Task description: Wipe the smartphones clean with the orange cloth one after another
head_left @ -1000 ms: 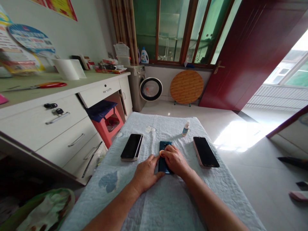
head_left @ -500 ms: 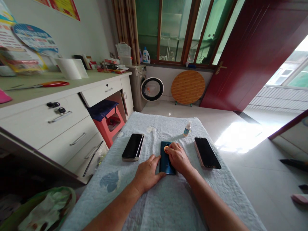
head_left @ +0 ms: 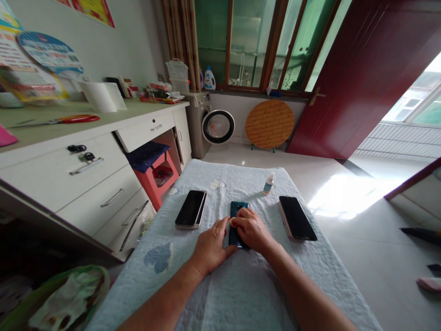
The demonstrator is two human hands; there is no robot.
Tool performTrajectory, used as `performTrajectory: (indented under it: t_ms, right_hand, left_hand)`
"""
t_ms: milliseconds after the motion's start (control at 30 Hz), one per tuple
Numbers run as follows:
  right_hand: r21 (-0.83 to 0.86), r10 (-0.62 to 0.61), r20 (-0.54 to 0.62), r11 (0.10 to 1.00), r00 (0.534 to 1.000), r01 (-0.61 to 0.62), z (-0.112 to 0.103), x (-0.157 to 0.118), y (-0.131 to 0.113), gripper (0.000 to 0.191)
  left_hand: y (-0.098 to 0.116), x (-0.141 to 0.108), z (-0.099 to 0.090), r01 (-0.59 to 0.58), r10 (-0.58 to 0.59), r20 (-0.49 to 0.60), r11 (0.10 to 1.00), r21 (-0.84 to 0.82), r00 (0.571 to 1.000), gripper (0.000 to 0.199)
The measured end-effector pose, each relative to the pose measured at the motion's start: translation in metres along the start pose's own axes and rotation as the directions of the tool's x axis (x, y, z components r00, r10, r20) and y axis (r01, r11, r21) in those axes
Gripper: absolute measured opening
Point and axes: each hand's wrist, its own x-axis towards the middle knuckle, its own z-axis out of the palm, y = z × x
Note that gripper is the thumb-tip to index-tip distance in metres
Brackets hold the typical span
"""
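A blue smartphone point(head_left: 235, 236) lies back side up on the cloth-covered table, its camera end pointing away from me. My left hand point(head_left: 212, 241) braces the phone, fingers along its left edge and thumb by the lower end. Pinched in my right hand point(head_left: 253, 230) is a small round orange sponge pad point(head_left: 232, 221), pressed on the phone's back just below the cameras. The right hand covers much of the phone's right side. To the left lies a dark-screened phone point(head_left: 190, 209), and another phone point(head_left: 297, 218) lies to the right.
A small spray bottle point(head_left: 268, 184) stands toward the table's far right. The pale blue quilted cloth point(head_left: 241, 294) covers the table. A white desk point(head_left: 99, 179) with drawers and a red stool point(head_left: 156, 177) are on the left. A waste basket point(head_left: 103, 280) sits at lower left.
My right hand has slid the orange pad down and left over the phone's back, toward its left edge. My left hand stays at the phone's side.
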Motion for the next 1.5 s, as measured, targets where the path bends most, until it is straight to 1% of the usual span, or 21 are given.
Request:
performTrajectory:
  t_ms: [100, 200, 367, 500, 633, 733, 933, 1133, 1267, 1500]
  right_hand:
    - [-0.039, 0.079, -0.042, 0.996, 0.996, -0.081, 0.0, 0.001, 0.006, 0.023]
    - [-0.085, 0.153, -0.086, 0.983, 0.984, -0.161, 0.002, 0.001, 0.014, 0.02]
    - [-0.147, 0.218, -0.158, 0.959, 0.963, -0.241, 0.006, -0.001, 0.026, 0.02]
    - [-0.148, 0.228, -0.167, 0.956, 0.959, -0.253, 0.006, -0.001, 0.033, 0.021]
    - [-0.144, 0.257, -0.164, 0.949, 0.952, -0.281, 0.005, -0.001, 0.036, 0.021]
    - [-0.146, 0.26, -0.144, 0.949, 0.955, -0.28, 0.002, -0.001, 0.035, 0.021]
    - [-0.118, 0.216, -0.1, 0.967, 0.971, -0.228, -0.005, -0.005, 0.028, 0.024]
    - [-0.037, 0.172, -0.076, 0.984, 0.982, -0.175, -0.004, -0.009, 0.026, 0.022]
    - [-0.027, 0.191, -0.114, 0.98, 0.975, -0.195, 0.0, -0.007, 0.032, 0.024]
    - [-0.065, 0.279, -0.203, 0.953, 0.939, -0.297, 0.014, 0.001, 0.052, 0.021]
  left_hand:
    - [0.002, 0.0, -0.002, 0.012, -0.012, 0.011, 1.0, 0.003, 1.0, 0.074]
    - [0.003, 0.0, -0.003, 0.01, -0.01, 0.01, 1.0, -0.007, 1.0, 0.074]
    - [0.002, 0.0, -0.002, 0.017, -0.017, 0.032, 1.0, -0.003, 0.999, 0.073]
    - [0.003, 0.0, -0.003, 0.025, -0.027, 0.052, 0.999, 0.038, 0.998, 0.063]
    - [0.005, -0.001, -0.005, 0.007, -0.01, 0.044, 0.998, 0.058, 0.999, 0.061]
    - [0.006, -0.001, -0.007, 0.015, -0.018, 0.057, 0.998, 0.054, 0.998, 0.06]
    - [0.007, -0.001, -0.008, 0.013, -0.016, 0.056, 0.999, 0.047, 0.998, 0.06]
    - [0.006, -0.001, -0.007, 0.007, -0.009, 0.051, 0.999, 0.046, 0.999, 0.06]
    - [0.006, -0.001, -0.007, -0.002, 0.0, 0.045, 0.999, 0.05, 0.999, 0.058]
    - [0.007, 0.0, -0.009, -0.018, 0.015, 0.04, 0.998, 0.061, 0.999, 0.056]
